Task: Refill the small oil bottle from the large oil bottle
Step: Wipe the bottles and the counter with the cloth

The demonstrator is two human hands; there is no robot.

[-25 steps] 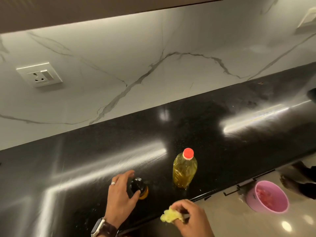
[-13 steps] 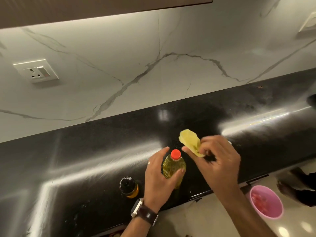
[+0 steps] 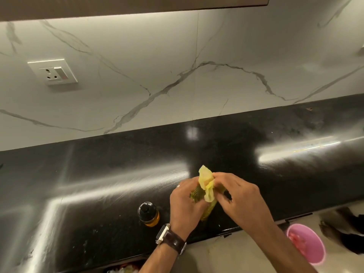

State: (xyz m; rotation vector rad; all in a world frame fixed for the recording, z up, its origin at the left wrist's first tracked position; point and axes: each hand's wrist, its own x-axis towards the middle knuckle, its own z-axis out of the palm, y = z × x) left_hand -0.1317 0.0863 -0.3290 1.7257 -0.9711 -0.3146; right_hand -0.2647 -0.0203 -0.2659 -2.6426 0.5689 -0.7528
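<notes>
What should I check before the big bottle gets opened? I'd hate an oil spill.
1. Large oil bottle held by left hand: ok.
2. Right hand holds yellow cloth over the bottle's top: ok.
3. Red cap seen: cannot tell, cloth covers it.
4. Small oil bottle upright on black counter, apart from the hands: ok.
5. Small bottle open for filling: not ok, black cap on.

small bottle (image 3: 148, 213) left of large bottle (image 3: 204, 208)

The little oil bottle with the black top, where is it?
In the head view, the small oil bottle stands on the black counter near its front edge, just left of the left hand.
</notes>
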